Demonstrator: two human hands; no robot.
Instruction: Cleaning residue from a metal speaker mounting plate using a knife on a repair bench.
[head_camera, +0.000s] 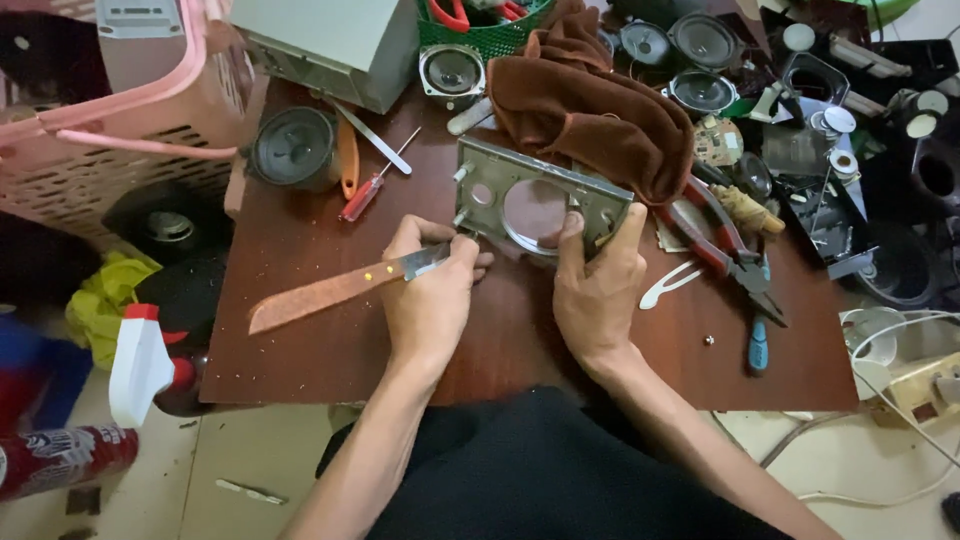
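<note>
A grey metal panel (540, 200) with a round hole stands tilted on the brown worktop (330, 340). The right hand (600, 285) grips its lower edge. The left hand (432, 295) is closed around a knife (345, 288), tip apparently touching the panel's corner. Pliers (725, 245) lie to the right.

Both forearms are reaching in from 6 o'clock, bare, angling toward 12. Left hand (432, 300) is curling closed, knuckles up, fingers wrapped tight, thumb tucked toward 1 o'clock. Right hand (597, 285) is gripping too: thumb up at 11 o'clock, fingers hooking over at 1 o'clock, wrist straight. Hands are sitting just beside each other.
</note>
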